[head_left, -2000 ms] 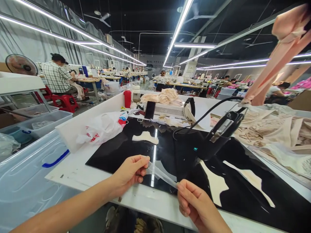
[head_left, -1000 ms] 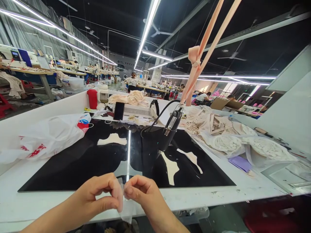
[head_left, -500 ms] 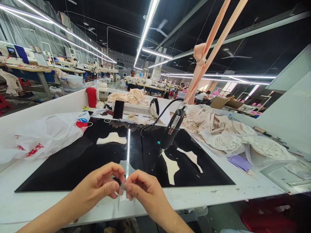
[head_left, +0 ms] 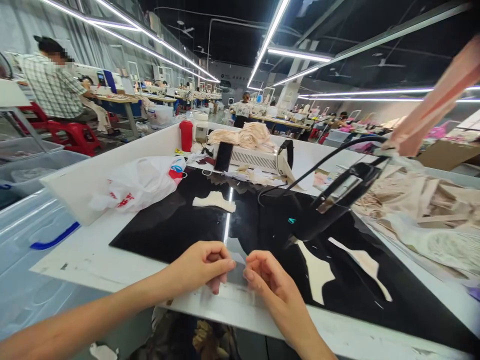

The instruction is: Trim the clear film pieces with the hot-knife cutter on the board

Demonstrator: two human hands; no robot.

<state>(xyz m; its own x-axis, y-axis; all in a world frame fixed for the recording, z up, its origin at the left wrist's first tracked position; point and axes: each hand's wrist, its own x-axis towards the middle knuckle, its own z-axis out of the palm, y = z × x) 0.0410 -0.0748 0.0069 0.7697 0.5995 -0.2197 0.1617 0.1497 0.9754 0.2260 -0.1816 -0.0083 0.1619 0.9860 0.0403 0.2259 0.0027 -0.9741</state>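
My left hand (head_left: 200, 267) and my right hand (head_left: 268, 280) meet over the front edge of the black work mat (head_left: 172, 230), fingertips nearly touching. Both pinch a small, thin, translucent strip (head_left: 237, 261) held between them. A black corded hand tool (head_left: 333, 200) hangs just above the mat to the right of my hands, on a pink ribbon (head_left: 438, 105). Cream fabric cut-outs lie on the mat: one piece (head_left: 213, 201) farther back, two others (head_left: 318, 270) on the right.
A white plastic bag (head_left: 138, 187) lies at the left of the white table (head_left: 93, 250). A red cup (head_left: 186, 136), a phone (head_left: 223, 156) and stacked beige pieces (head_left: 247, 137) stand at the back. Lace fabric (head_left: 423, 210) is heaped on the right. A seated person (head_left: 56, 90) works far left.
My hands first held the strip stretched apart, then came together and folded it between the fingertips. The view swung right and back left; the hanging tool now appears closer.
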